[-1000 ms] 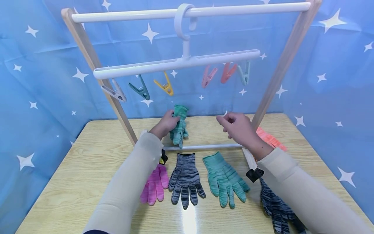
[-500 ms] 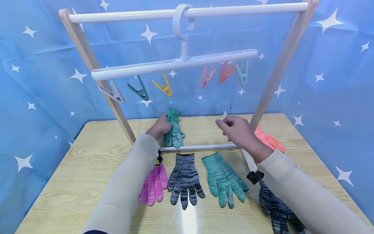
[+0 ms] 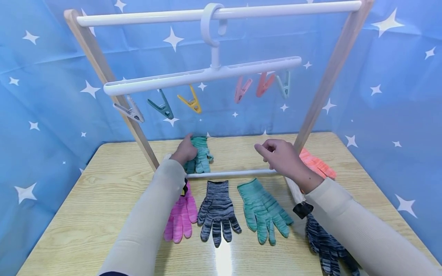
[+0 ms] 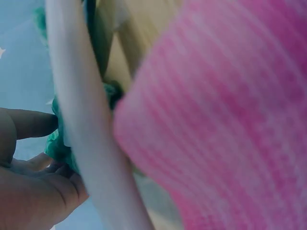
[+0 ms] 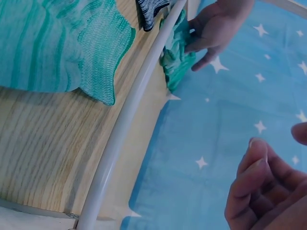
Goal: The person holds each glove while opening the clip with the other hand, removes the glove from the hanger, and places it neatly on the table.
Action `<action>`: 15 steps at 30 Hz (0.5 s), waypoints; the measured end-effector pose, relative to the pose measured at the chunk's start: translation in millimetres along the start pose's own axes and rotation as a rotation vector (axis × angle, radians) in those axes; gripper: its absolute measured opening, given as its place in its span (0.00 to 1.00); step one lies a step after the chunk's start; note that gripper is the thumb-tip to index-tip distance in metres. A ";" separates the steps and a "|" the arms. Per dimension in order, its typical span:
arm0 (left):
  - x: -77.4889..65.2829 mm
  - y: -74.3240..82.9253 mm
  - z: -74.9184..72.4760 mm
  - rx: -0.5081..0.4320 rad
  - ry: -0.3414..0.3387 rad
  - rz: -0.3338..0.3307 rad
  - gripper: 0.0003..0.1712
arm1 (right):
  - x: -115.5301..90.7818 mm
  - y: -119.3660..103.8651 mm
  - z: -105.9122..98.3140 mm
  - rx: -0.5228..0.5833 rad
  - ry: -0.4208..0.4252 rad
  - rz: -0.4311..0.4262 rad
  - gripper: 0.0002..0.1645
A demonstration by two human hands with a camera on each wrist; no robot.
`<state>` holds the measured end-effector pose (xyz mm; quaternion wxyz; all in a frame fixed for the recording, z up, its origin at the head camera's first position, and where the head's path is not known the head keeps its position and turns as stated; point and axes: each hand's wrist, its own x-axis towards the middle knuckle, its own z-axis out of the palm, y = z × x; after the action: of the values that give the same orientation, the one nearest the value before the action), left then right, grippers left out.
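Observation:
My left hand [image 3: 186, 150] holds a green knitted glove [image 3: 202, 155] low at the back of the table, behind the rack's bottom bar [image 3: 231, 173]. In the left wrist view, thumb and fingers lie on either side of the green fabric [image 4: 58, 143], partly hidden by the bar. My right hand [image 3: 281, 155] hovers near the rack's right post, fingers loosely curled around nothing. In front of the bar lie a pink glove [image 3: 180, 220], a grey-black glove [image 3: 218, 211] and another green glove [image 3: 264, 211], fingers toward me.
A white hanger [image 3: 203, 74] with several clothespins [image 3: 191, 101] hangs from the rack's top bar [image 3: 155, 17]. Wooden posts [image 3: 331, 76] flank it. On the right lie an orange glove [image 3: 317, 163] and a dark striped glove [image 3: 328, 245], partly behind my right arm. A starry blue cloth surrounds the table.
My left hand has moved left and down with the green glove, bringing it low over the back of the table. The right hand has stayed nearly in place.

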<state>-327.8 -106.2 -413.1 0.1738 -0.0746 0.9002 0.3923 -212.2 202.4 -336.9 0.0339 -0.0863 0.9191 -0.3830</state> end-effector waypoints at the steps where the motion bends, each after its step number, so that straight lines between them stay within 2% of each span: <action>1: 0.4 -1.7 -0.5 0.004 0.001 -0.004 0.40 | -0.2 0.1 0.2 -0.004 -0.002 0.000 0.29; 6: -0.6 -9.2 -0.4 0.049 0.026 0.005 0.40 | -1.6 1.1 1.8 -0.023 -0.020 0.003 0.28; 11: -4.4 -13.6 1.9 0.164 0.078 0.048 0.40 | -2.3 4.6 3.8 -0.016 -0.040 0.007 0.28; 15: -9.2 -12.0 2.0 0.263 0.117 0.054 0.39 | -2.8 7.1 4.9 -0.023 -0.049 0.006 0.28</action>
<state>-315.5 -112.9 -419.2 0.1186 -0.0494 0.9542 0.2703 -209.7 204.4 -345.4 0.0566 -0.0931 0.9225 -0.3702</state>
